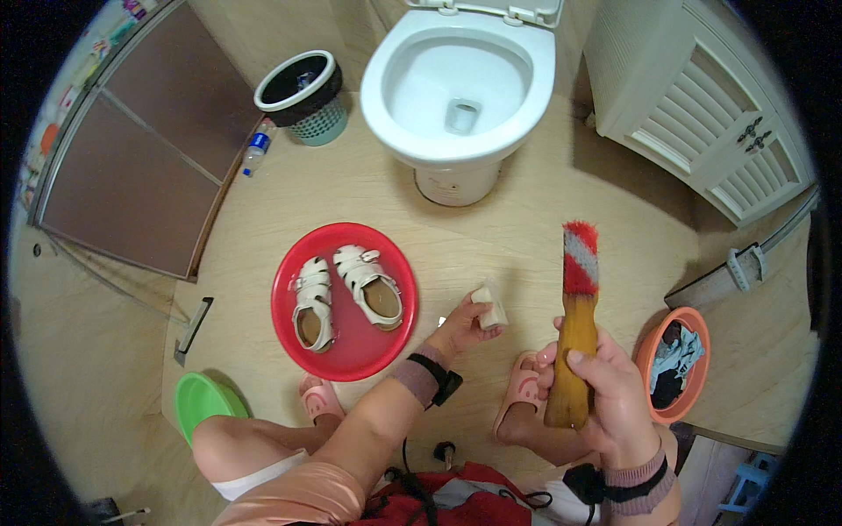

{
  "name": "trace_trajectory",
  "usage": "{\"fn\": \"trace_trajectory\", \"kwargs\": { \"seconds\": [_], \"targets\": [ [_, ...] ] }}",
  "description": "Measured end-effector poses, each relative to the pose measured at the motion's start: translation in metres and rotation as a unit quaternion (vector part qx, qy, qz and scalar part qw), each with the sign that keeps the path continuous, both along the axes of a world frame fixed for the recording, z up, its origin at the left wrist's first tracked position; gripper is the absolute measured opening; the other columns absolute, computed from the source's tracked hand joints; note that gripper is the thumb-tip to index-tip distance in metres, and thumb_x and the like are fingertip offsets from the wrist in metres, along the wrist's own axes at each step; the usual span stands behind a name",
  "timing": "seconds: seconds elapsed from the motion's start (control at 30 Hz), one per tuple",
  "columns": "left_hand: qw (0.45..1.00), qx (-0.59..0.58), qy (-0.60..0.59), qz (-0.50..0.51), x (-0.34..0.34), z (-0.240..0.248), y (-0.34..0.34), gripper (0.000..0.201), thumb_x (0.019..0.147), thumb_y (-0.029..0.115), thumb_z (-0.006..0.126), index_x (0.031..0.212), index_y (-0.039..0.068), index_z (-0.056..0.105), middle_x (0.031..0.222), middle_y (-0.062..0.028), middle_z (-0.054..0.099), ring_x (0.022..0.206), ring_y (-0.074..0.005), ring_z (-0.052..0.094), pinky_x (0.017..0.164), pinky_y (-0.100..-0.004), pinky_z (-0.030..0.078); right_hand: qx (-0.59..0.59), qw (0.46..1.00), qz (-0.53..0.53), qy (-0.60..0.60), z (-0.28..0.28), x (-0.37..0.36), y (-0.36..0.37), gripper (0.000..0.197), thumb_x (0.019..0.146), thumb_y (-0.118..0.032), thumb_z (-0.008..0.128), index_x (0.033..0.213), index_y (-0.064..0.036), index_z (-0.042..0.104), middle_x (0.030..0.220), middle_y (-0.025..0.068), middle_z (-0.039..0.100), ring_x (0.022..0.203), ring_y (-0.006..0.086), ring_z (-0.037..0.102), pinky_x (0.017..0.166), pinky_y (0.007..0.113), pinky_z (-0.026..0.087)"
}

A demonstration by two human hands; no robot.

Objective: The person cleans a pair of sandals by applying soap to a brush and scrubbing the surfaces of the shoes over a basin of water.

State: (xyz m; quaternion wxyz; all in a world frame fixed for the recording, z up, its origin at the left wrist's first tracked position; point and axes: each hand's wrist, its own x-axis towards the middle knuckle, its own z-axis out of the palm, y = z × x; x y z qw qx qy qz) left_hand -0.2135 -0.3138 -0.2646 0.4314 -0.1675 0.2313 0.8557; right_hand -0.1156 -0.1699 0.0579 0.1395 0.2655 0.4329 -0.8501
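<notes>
My right hand point(605, 386) is wrapped round the wooden handle of a scrubbing brush point(581, 263), raised with its red and grey bristles pointing away from me. In my left hand point(465, 326) is a pale, block-shaped bar of soap point(490, 309), gripped between thumb and fingers above the floor. Left of that hand stands a red basin point(285, 337). Inside the basin a pair of white sandals lies side by side: the left sandal point(313, 294) and the right sandal point(364, 279). Neither hand touches the basin or the sandals.
A white toilet point(456, 153) stands ahead, with a lined wastebasket point(320, 123) and a plastic bottle point(256, 151) to its left. At the right are a louvred white cabinet point(702, 105) and an orange basin point(701, 377) of clothes. A green basin point(202, 408) sits near my left knee.
</notes>
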Motion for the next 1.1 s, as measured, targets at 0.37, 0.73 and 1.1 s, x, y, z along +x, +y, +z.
{"fn": "trace_trajectory", "kwargs": {
  "seconds": [0.37, 0.73, 1.1],
  "targets": [
    [0.971, 0.045, 0.184, 0.147, 0.048, 0.140, -0.096, 0.045, 0.096, 0.027, 0.055, 0.135, 0.008, 0.043, 0.135, -0.0121, 0.052, 0.125, -0.0300, 0.049, 0.106, -0.0515, 0.038, 0.080, 0.986, 0.124, 0.078, -0.009, 0.004, -0.051, 0.024, 0.093, -0.006, 0.051, 0.116, -0.0043, 0.047, 0.094, 0.0095, 0.063, 0.069, 0.0166, 0.061, 0.065, 0.031, 0.054],
    [0.947, 0.190, 0.121, 0.228, 0.050, 0.207, -0.132, 0.049, 0.098, 0.053, 0.040, 0.126, 0.015, 0.055, 0.118, -0.0053, 0.061, 0.100, -0.0199, 0.059, 0.084, -0.0390, 0.048, 0.375, 0.868, 0.219, 0.242, -0.042, -0.003, -0.077, 0.051, 0.087, -0.007, 0.062, 0.136, -0.0028, 0.050, 0.088, -0.0002, 0.057, 0.074, 0.0082, 0.050, 0.072, 0.024, 0.045],
    [0.966, 0.073, 0.128, 0.213, 0.037, 0.215, -0.134, 0.055, 0.092, 0.060, 0.049, 0.123, 0.014, 0.054, 0.119, -0.0073, 0.060, 0.111, -0.0250, 0.054, 0.096, -0.0437, 0.043, 0.495, 0.749, 0.187, 0.399, -0.042, -0.003, -0.100, 0.041, 0.089, -0.021, 0.065, 0.128, -0.0087, 0.060, 0.084, 0.0155, 0.059, 0.076, 0.0248, 0.059, 0.073, 0.034, 0.048]
  ]
}}
